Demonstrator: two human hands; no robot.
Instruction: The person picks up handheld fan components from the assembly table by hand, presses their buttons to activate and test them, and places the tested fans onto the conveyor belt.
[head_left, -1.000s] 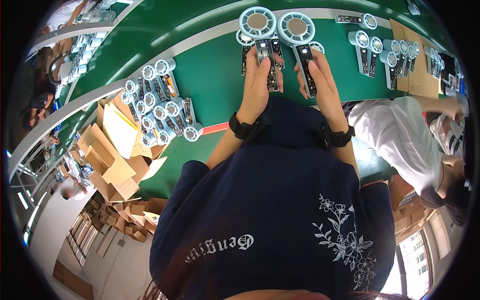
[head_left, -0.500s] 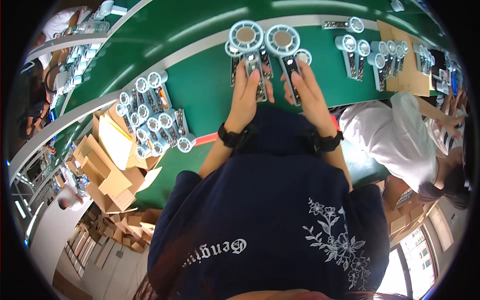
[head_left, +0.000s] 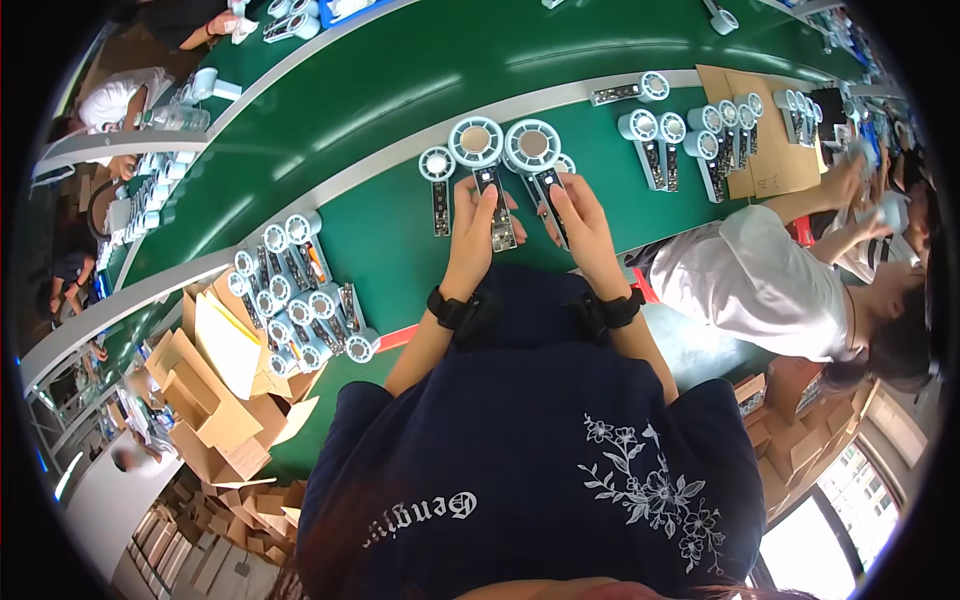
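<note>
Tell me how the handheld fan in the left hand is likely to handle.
The handheld fan in the left hand is probably stiff, since its body looks like moulded plastic. It may be fragile where its circuit board shows bare. The wide round head on a narrow handle might make it top-heavy.

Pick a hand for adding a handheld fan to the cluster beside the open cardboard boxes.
Left, likely: the left hand grips a handheld fan and is nearer the fan cluster; the right hand holds another fan, farther away.

Both forearms (head_left: 418, 358) reach forward — left grip (head_left: 472, 228) and right grip (head_left: 586, 222) near each other, thumbs (head_left: 487, 202) uppermost, fingers (head_left: 517, 230) curled
</note>
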